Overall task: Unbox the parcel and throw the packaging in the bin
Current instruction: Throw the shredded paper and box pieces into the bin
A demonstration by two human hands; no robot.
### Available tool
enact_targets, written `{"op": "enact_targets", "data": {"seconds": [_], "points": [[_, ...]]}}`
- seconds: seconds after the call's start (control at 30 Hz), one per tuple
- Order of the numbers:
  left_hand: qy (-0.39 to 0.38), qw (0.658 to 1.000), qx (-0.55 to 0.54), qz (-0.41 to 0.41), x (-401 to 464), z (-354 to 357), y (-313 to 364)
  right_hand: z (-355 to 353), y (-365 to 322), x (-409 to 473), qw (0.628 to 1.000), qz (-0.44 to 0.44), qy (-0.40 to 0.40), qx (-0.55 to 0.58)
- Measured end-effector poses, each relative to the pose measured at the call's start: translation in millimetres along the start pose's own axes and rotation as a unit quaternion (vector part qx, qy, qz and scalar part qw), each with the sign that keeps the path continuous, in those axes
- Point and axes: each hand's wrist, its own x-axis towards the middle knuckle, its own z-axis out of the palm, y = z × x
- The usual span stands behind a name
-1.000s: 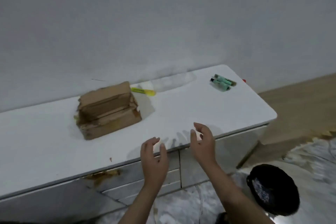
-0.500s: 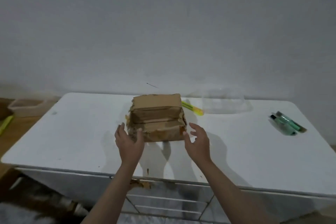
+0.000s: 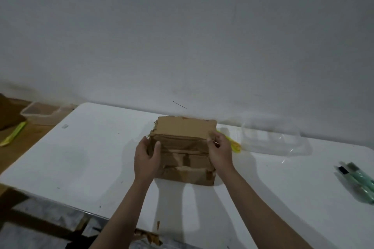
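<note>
A torn brown cardboard box (image 3: 183,147) sits on the white table (image 3: 87,157), close to the wall. Its flaps are ragged and the top flap stands up at the back. My left hand (image 3: 146,159) grips the box's left side, thumb on the front. My right hand (image 3: 219,151) holds the right side near the top corner. No bin shows in this view. What is inside the box is hidden.
A clear plastic tray (image 3: 271,137) lies right of the box, with a yellow pen (image 3: 234,145) between them. Green markers (image 3: 358,180) rest at the far right. A clear container (image 3: 38,111) and a yellow-green object (image 3: 14,135) sit on the wooden surface at left.
The view swung left from the table's right end to centre on the box. Both hands reached forward from the table's front edge and took hold of the box's sides.
</note>
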Motion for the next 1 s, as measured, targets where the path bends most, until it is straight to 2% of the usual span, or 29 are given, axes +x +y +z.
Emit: {"op": "enact_targets", "data": {"seconds": [0.1,0.27,0.33,0.43,0.57,0.63,0.73,0.87,1.0], "points": [[0.007,1.000,-0.022,0.008,0,2,0,7,-2,-2,0.997,-0.011,0.032,0.068],[0.000,0.991,-0.116,-0.067,6,1,2,8,-1,-7,0.982,0.015,0.063,0.179],[0.000,0.984,-0.161,-0.083,11,-2,-1,6,-7,-12,0.982,0.028,0.047,0.178],[-0.009,0.983,-0.174,-0.065,13,-7,1,1,-9,-16,0.988,0.018,0.008,0.150],[-0.046,0.971,-0.229,-0.054,10,-18,-2,-15,2,-17,0.993,0.018,-0.076,0.093],[-0.066,0.974,-0.211,-0.055,13,-20,-10,-22,7,-19,0.992,0.022,-0.121,0.031],[-0.102,0.986,-0.132,-0.012,10,-20,-27,-23,11,-31,0.987,0.042,-0.156,0.001],[-0.122,0.988,-0.063,0.068,5,-19,-39,-13,16,-41,0.989,0.025,-0.135,-0.051],[-0.126,0.986,-0.035,0.099,4,-21,-40,-5,11,-46,0.994,0.032,-0.103,-0.029]]}}
